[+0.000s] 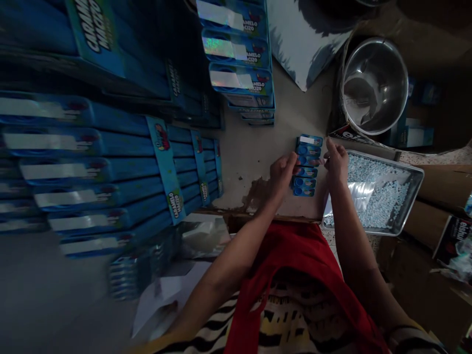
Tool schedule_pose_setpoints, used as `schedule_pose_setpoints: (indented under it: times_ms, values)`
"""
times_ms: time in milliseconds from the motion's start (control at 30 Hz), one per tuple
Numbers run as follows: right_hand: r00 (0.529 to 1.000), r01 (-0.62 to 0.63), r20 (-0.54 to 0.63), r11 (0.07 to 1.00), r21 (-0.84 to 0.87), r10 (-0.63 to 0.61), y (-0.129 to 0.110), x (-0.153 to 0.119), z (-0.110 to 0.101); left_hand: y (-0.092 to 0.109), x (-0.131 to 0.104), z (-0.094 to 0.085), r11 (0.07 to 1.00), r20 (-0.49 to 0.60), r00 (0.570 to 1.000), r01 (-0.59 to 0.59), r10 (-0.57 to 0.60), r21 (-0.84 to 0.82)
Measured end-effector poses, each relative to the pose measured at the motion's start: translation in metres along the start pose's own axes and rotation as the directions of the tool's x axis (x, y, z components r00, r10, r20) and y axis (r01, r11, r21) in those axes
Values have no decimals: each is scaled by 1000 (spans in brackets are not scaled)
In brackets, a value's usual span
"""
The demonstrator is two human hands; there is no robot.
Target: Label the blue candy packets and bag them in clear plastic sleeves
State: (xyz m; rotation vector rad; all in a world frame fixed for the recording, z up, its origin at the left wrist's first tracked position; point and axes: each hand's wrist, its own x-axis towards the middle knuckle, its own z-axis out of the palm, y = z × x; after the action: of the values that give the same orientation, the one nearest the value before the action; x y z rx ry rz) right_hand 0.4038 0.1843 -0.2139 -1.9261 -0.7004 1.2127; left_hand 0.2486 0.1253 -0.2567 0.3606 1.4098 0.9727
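A short row of small blue candy boxes point(305, 184) lies on the worktop between my hands. The top box carries a white, shiny strip across its end. My left hand point(283, 171) comes from the left, its fingers closed on the edge of one blue box in the middle of the row. On the other side, my right hand point(337, 161) is closed in a pinch just right of the boxes. A small pale thing shows at its fingertips, too small and dim to name.
Stacked blue candy cartons point(125, 172) fill the left, with more boxes point(241, 81) at the back. Near my right forearm lies a metal tray point(409, 216) of small pale blue pieces. Behind it stands a steel pot point(376, 88); a white jagged-edged sheet point(295, 49) is at the back.
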Motion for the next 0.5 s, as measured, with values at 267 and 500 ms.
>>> schedule_pose_setpoints:
  times_ms: [267, 500]
  values:
    - [996, -42, 84, 994, 101, 33, -6, -21, 5, 1, -19, 11, 938, 183, 969, 212, -166, -273]
    - [987, -62, 155, 995, 78, 49, 10, -28, -8, 13, -4, -13, 987, 54, 992, 123, -118, -107]
